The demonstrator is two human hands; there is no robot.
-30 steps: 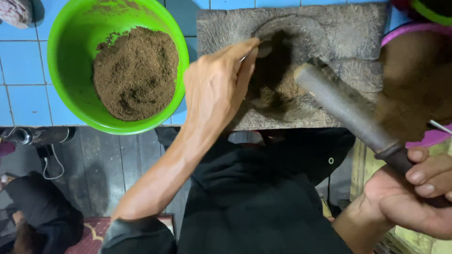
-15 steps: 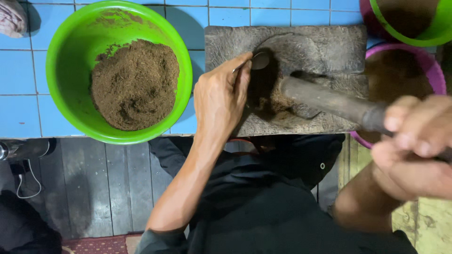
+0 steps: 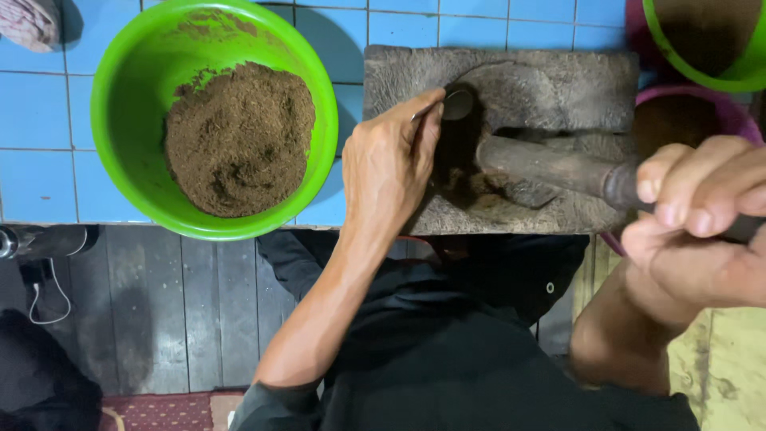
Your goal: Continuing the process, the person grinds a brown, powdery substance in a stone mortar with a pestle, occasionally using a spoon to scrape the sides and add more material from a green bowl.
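My left hand [image 3: 391, 164] holds a small metal spoon [image 3: 455, 104] over the dark hollow of a grey stone mortar block [image 3: 558, 84]. My right hand [image 3: 702, 219] grips the handle of a heavy stone pestle [image 3: 546, 166]. The pestle's thick end lies in the hollow on dark brown ground material [image 3: 459, 172]. To the left stands a bright green bowl [image 3: 120, 120] holding brown powder [image 3: 239, 140].
The mortar and green bowl sit on a blue tiled surface [image 3: 40, 160]. A second green bowl [image 3: 746, 76] and a purple bowl [image 3: 738, 120] stand at the right. Dark wooden floorboards [image 3: 159, 311] lie below, with a cable [image 3: 48, 295] at the left. My black clothing fills the lower middle.
My right hand has brought the pestle from a raised slant down into the hollow. My left hand has shifted slightly with the spoon at the hollow's rim. The camera view has moved.
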